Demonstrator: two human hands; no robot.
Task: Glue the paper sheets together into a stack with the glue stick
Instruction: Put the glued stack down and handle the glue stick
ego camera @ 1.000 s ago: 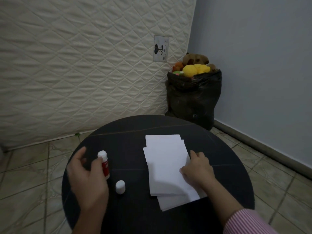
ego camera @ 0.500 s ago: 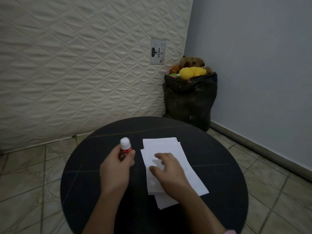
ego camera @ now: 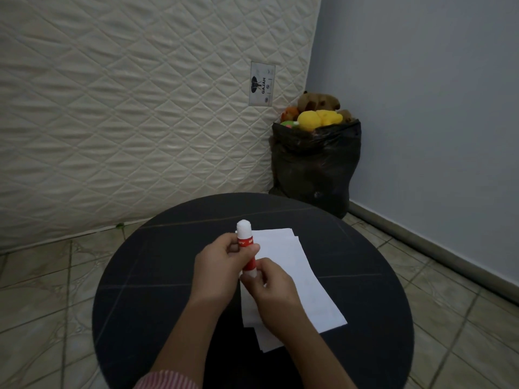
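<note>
A red and white glue stick (ego camera: pixel 247 242) is held upright above the round black table (ego camera: pixel 157 304), its white tip pointing up and uncapped. My left hand (ego camera: pixel 222 265) grips its red body. My right hand (ego camera: pixel 269 287) pinches the white base at the bottom end. Under and to the right of my hands lies a loose pile of white paper sheets (ego camera: pixel 297 276), edges fanned apart, partly hidden by my right hand and forearm. The cap is hidden from view.
A quilted mattress (ego camera: pixel 126 108) leans against the wall behind the table. A black bag (ego camera: pixel 314 167) full of stuffed toys stands in the corner by the grey wall. Tiled floor surrounds the table.
My left hand lifted the glue stick from the table's left side to above the paper. My right hand left the sheets and took hold of the stick's base. The cap went out of sight.
</note>
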